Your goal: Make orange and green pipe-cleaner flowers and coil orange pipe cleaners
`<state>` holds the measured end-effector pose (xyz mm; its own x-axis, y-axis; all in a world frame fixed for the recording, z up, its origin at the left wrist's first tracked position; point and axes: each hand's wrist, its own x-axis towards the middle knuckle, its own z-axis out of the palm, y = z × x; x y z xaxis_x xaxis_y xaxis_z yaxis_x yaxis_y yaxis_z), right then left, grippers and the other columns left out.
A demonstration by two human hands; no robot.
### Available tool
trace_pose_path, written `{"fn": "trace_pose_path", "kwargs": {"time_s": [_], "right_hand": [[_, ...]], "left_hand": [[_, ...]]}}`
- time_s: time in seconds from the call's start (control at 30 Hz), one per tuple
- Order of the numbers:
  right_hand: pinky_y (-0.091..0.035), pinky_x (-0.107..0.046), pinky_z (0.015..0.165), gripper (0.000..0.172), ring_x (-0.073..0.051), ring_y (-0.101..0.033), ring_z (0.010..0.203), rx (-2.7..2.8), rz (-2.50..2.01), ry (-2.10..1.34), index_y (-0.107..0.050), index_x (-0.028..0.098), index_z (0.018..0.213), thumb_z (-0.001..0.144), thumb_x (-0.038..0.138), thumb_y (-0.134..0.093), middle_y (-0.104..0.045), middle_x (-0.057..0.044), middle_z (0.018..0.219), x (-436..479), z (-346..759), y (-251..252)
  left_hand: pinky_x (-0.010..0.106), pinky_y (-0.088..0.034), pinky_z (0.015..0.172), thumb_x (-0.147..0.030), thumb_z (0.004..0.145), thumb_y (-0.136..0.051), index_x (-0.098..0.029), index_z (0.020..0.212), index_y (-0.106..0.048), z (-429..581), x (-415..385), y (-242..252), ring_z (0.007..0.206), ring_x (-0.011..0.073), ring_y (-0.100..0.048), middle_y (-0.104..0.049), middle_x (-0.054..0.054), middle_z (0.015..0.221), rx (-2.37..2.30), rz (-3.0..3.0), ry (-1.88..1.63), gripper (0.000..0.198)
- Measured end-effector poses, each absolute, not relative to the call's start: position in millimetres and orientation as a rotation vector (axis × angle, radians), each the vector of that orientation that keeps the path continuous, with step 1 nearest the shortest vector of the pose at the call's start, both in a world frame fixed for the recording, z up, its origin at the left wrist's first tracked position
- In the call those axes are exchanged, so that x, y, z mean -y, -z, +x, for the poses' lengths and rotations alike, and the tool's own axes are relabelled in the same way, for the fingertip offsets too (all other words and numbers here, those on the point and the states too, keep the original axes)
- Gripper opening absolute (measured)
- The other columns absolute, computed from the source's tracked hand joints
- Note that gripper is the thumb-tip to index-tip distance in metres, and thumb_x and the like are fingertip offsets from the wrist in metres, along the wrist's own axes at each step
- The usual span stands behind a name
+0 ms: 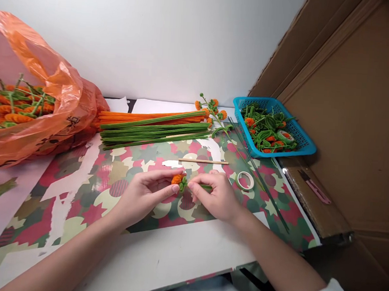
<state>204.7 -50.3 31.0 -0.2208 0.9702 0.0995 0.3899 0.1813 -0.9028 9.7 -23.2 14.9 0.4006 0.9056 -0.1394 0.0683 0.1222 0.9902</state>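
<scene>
Between my hands is a small pipe-cleaner flower [177,179] with an orange head and green leaf loops at its base. My left hand [148,191] pinches the orange head between thumb and fingertips. My right hand [216,193] is closed at the green base, thumb against forefinger, and a bit of green stem shows below its fingers. Just beyond my hands lies a thin wooden stick [203,161]. A roll of green tape [245,181] rests on the table to the right of my right hand.
At left bulges an orange plastic bag [74,107] of orange and green pieces. Green pipe cleaners [155,132] and orange pipe cleaners [143,118] lie at the back beside a finished flower spray [213,109]. A blue basket [308,146] stands right, near pink-handled cutters [317,188].
</scene>
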Motion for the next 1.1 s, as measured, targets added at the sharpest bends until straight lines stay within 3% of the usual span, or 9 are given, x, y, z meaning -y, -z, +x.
{"fn": "trace_pose_path", "kwargs": {"time_s": [0.1, 0.23, 0.4, 0.5, 0.73, 0.87, 0.97, 1.1], "right_hand": [[-0.045, -0.027, 0.065, 0.032, -0.012, -0.058, 0.055, 1.526, -1.258, -1.268, -0.058, 0.018, 0.057, 0.087, 0.026, -0.052, -0.061, 0.001, 0.055, 51, 205, -30], [-0.049, -0.028, 0.072, 0.035, -0.01, -0.054, 0.053, 1.299, -1.144, -1.512, -0.057, 0.017, 0.056, 0.086, 0.035, -0.056, -0.059, 0.002, 0.052, 49, 205, -25], [-0.04, -0.022, 0.052, 0.037, -0.008, -0.049, 0.047, 1.17, -1.163, -1.742, -0.063, 0.015, 0.063, 0.082, 0.047, -0.057, -0.06, 0.0, 0.05, 44, 207, -23], [-0.039, -0.023, 0.051, 0.033, -0.009, -0.05, 0.047, 1.176, -1.175, -1.772, -0.065, 0.015, 0.066, 0.08, 0.043, -0.058, -0.058, 0.001, 0.048, 43, 208, -26], [-0.042, -0.022, 0.054, 0.014, -0.008, -0.05, 0.048, 1.287, -1.198, -1.657, -0.061, 0.016, 0.067, 0.078, 0.022, -0.056, -0.054, 0.005, 0.048, 47, 207, -29], [-0.042, -0.021, 0.053, 0.016, -0.009, -0.054, 0.052, 1.455, -1.224, -1.473, -0.058, 0.018, 0.068, 0.083, 0.019, -0.051, -0.058, 0.004, 0.055, 51, 206, -28], [-0.041, -0.023, 0.057, 0.018, -0.01, -0.056, 0.055, 1.705, -1.192, -1.213, -0.055, 0.019, 0.07, 0.086, 0.02, -0.049, -0.062, 0.003, 0.061, 52, 206, -27], [-0.036, -0.029, 0.068, 0.021, -0.01, -0.05, 0.057, 2.052, -1.115, -0.726, -0.053, 0.018, 0.069, 0.088, 0.019, -0.044, -0.061, 0.002, 0.061, 49, 207, -22]], "left_hand": [[0.036, -0.062, 0.08, -0.035, 0.074, -0.075, -0.022, 0.106, -0.073, 10, 24, -15, 0.101, 0.0277, -0.068, -0.071, 0.009, 0.115, -0.968, 1.411, -0.852, 0.035], [0.036, -0.059, 0.088, -0.029, 0.076, -0.074, -0.022, 0.103, -0.074, 11, 24, -16, 0.103, 0.0253, -0.067, -0.072, 0.008, 0.112, -0.946, 1.53, -0.946, 0.028], [0.032, -0.058, 0.088, -0.025, 0.078, -0.072, -0.023, 0.106, -0.072, 10, 24, -14, 0.1, 0.0219, -0.068, -0.073, 0.006, 0.11, -0.962, 1.62, -0.999, 0.028], [0.03, -0.058, 0.087, -0.024, 0.079, -0.071, -0.024, 0.107, -0.072, 10, 24, -12, 0.099, 0.0202, -0.068, -0.073, 0.005, 0.11, -0.963, 1.683, -1.002, 0.028], [0.03, -0.058, 0.084, -0.027, 0.081, -0.068, -0.024, 0.106, -0.072, 8, 24, -11, 0.091, 0.0195, -0.07, -0.074, 0.004, 0.106, -1.035, 1.833, -0.979, 0.026], [0.027, -0.057, 0.079, -0.026, 0.084, -0.065, -0.023, 0.109, -0.069, 8, 24, -12, 0.09, 0.0181, -0.069, -0.074, 0.004, 0.104, -1.029, 1.864, -0.951, 0.026], [0.027, -0.056, 0.074, -0.026, 0.087, -0.059, -0.021, 0.11, -0.066, 9, 24, -18, 0.089, 0.0181, -0.067, -0.071, 0.006, 0.101, -0.969, 1.884, -0.881, 0.025], [0.025, -0.05, 0.062, -0.03, 0.088, -0.053, -0.018, 0.092, -0.064, 12, 24, -28, 0.072, 0.0153, -0.06, -0.067, 0.004, 0.082, -0.909, 1.895, -0.666, 0.017]]}}
